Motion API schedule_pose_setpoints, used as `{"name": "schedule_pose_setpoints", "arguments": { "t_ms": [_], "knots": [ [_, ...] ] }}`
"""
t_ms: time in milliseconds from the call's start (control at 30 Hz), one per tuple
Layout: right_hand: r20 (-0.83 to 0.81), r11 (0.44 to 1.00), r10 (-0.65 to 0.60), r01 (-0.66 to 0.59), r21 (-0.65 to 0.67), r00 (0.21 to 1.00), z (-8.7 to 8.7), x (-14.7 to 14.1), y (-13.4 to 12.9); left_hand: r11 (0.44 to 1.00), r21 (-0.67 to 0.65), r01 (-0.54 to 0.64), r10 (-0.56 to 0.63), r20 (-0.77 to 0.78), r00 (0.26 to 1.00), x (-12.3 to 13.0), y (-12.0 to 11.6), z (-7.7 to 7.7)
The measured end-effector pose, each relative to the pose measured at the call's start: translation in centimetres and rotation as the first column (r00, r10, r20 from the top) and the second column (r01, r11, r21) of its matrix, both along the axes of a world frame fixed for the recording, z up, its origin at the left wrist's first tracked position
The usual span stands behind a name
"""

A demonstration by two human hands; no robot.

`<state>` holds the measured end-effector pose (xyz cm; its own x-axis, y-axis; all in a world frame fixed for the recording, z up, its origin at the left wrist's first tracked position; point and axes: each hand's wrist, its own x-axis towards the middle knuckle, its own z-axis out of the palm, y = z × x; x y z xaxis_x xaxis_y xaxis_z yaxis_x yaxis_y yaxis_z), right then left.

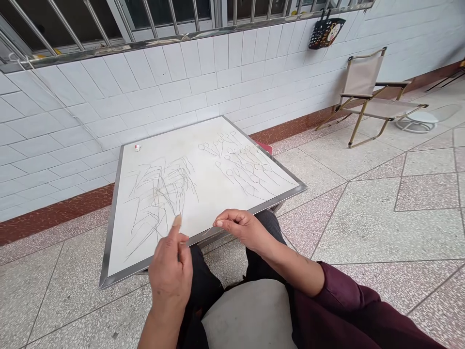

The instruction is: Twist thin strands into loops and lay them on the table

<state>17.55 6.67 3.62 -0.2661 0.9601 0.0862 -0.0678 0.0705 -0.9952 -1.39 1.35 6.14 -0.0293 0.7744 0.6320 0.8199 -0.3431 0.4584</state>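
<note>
Nearest the camera, the left hand [170,271] hovers over the front edge of the table [119,271], its index finger raised and the other fingers curled loosely toward the palm; a thin wire may run between them, but it is too fine to be sure. The right hand [241,228] rests at the table's near rim with thumb and fingertips pinched together, apparently on a slender wire that can hardly be made out. Just beyond the left hand lies the loose pile of straight wires [160,194], a tangled scatter on the white tabletop. To handle these well, it seems best to lift a single strand from the edge of the tangle with a light fingertip pinch, drawing it out along its length so that neighbours do not drag with it. Farther back and to the right lie the looped wires [243,162], laid side by side in rows, each with a small round eye at one end. A small white and red object [137,147] sits near the far left corner. On the tiled wall beyond hangs a black basket [326,31]; its contents cannot be seen. A folding chair [366,92] stands by the wall.
</note>
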Motion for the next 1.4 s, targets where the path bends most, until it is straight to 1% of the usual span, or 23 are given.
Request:
{"name": "schedule_pose_setpoints", "arguments": {
  "t_ms": [67, 100, 167, 267, 333, 467, 600, 767, 967, 1067, 1167, 1267, 1400],
  "knots": [
    [0.022, 1.0, -0.019, 0.019, 0.0, 1.0, 0.1, 0.1, 0.0, 0.999, 0.013, -0.047, 0.047, 0.001, 0.999, -0.2, -0.2, 0.6],
    [0.027, 1.0, -0.013, 0.013, -0.002, 1.0, 0.0, 0.0, 0.0, 0.999, 0.014, -0.037, 0.037, -0.019, 0.999, -0.2, -0.2, 0.8],
    [0.026, 1.0, 0.014, -0.014, -0.006, 1.0, 0.0, -0.2, -0.1, 0.999, 0.018, 0.036, -0.035, -0.079, 0.996, 0.3, -0.3, 1.0],
    [0.032, 0.999, 0.032, -0.032, 0.002, 0.999, 0.1, -0.4, -0.4, 0.986, 0.047, 0.162, -0.155, -0.132, 0.979, 1.2, -0.2, 0.6],
    [0.042, 0.999, 0.033, -0.033, 0.01, 0.999, 0.2, -0.4, -0.6, 0.976, 0.084, 0.201, -0.187, -0.148, 0.971, 1.6, 0.0, 0.2],
    [0.034, 0.998, 0.054, -0.055, 0.014, 0.998, 0.2, -0.4, -0.8, 0.965, 0.08, 0.25, -0.229, -0.205, 0.951, 1.6, 0.0, -0.2],
    [0.016, 0.996, 0.085, -0.085, 0.011, 0.996, 0.0, -0.4, -0.9, 0.967, 0.075, 0.243, -0.219, -0.246, 0.944, 1.5, -0.3, -0.2],
    [-0.007, 0.995, 0.092, -0.092, 0.026, 0.996, 0.0, -0.3, -0.7, 0.971, 0.074, 0.229, -0.206, -0.229, 0.951, 1.4, -0.3, -0.2],
    [-0.001, 0.986, 0.126, -0.125, 0.114, 0.992, 0.2, -0.1, -0.3, 0.979, 0.032, 0.2, -0.191, -0.185, 0.964, 0.9, -0.6, -0.3],
    [0.037, 0.98, 0.101, -0.105, 0.166, 0.994, 0.4, -0.2, -0.3, 0.984, 0.022, 0.177, -0.168, -0.219, 0.961, 1.0, -0.7, -0.1],
    [0.057, 0.969, 0.105, -0.115, 0.22, 0.993, 0.6, -0.6, -0.4, 0.982, 0.039, 0.184, -0.17, -0.241, 0.956, 1.2, -0.6, 0.0],
    [0.088, 0.96, 0.087, -0.107, 0.259, 0.992, 0.7, -0.9, -0.6, 0.979, 0.065, 0.194, -0.181, -0.169, 0.969, 1.3, -0.5, -0.1],
    [0.151, 0.959, 0.065, -0.103, 0.263, 0.986, 0.5, -0.8, -0.9, 0.993, 0.009, 0.12, -0.119, -0.061, 0.991, 1.3, -0.8, -0.2]
  ]
}}
